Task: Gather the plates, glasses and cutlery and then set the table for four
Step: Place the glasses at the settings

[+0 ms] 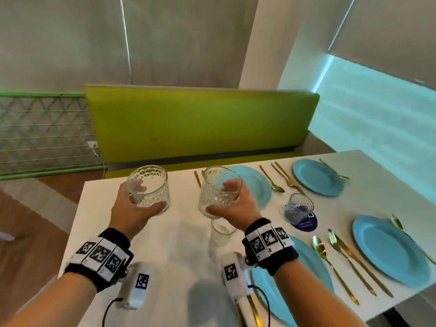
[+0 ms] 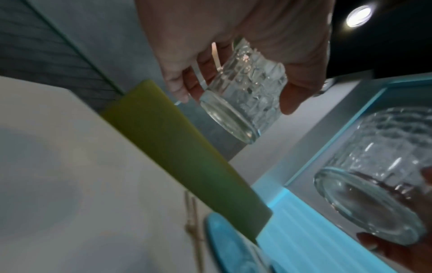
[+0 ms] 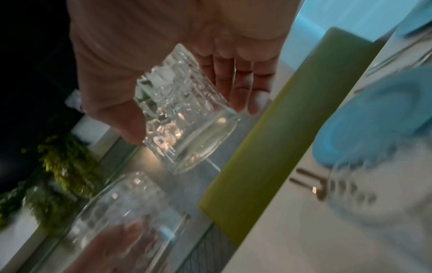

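Observation:
My left hand [image 1: 132, 208] grips a clear textured glass [image 1: 148, 187] above the white table's [image 1: 169, 251] left part. Beside it, my right hand [image 1: 236, 206] grips a second, tilted glass [image 1: 218, 190]. In the left wrist view the fingers curl round the left glass [image 2: 243, 96], and the other glass [image 2: 374, 184] shows at the right. The right wrist view has the right glass [image 3: 184, 114] between thumb and fingers. A third glass [image 1: 223, 228] stands on the table under my right hand. A fourth glass [image 1: 298, 207] sits on a purple coaster [image 1: 306, 224].
Several blue plates lie on the table's right part, among them a far one [image 1: 317, 177] and a near one [image 1: 389, 246], each flanked by gold cutlery [image 1: 346, 260]. A green bench [image 1: 198, 123] runs behind the table. The table's left edge borders wooden floor [image 1: 30, 232].

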Available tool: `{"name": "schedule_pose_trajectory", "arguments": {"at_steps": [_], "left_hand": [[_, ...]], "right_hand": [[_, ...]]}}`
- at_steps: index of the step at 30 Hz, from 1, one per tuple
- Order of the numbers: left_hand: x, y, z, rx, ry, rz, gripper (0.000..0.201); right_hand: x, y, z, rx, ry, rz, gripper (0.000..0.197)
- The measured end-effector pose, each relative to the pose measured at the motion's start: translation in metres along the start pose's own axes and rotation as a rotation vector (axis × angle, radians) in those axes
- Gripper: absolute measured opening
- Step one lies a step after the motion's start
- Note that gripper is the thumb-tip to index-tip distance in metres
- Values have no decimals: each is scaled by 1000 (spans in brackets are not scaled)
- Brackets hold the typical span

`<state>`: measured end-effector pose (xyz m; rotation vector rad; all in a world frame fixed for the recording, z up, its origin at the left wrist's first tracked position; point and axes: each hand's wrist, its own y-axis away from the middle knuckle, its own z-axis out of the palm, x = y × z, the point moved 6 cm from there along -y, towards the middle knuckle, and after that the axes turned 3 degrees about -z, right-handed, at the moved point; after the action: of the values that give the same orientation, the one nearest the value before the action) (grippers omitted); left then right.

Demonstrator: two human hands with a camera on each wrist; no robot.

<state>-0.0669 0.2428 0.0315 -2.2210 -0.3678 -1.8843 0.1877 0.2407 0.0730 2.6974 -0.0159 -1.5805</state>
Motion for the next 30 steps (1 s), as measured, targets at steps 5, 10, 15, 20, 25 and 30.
{"name": "schedule_pose_trajectory", "arguments": {"at_steps": [5, 10, 15, 20, 25, 30], "left_hand": [[51, 6, 89, -119, 66, 85, 71], [84, 17, 186, -198, 207, 78, 72], [93, 25, 271, -223, 165, 43, 76], [89, 31, 326, -252, 93, -16, 95], [87, 34, 361, -273, -8, -21, 96], [86, 34, 385, -295, 11, -35, 82]], "right_hand": [[47, -21, -132, 254, -141, 11, 54], [137, -50, -247, 417, -64, 195, 73], [232, -65, -306, 417, 131, 463, 72], [297, -78, -304, 323, 150, 565, 76], [322, -86, -295, 248, 193, 559, 76], [329, -90, -295, 233, 161, 565, 74]]}}
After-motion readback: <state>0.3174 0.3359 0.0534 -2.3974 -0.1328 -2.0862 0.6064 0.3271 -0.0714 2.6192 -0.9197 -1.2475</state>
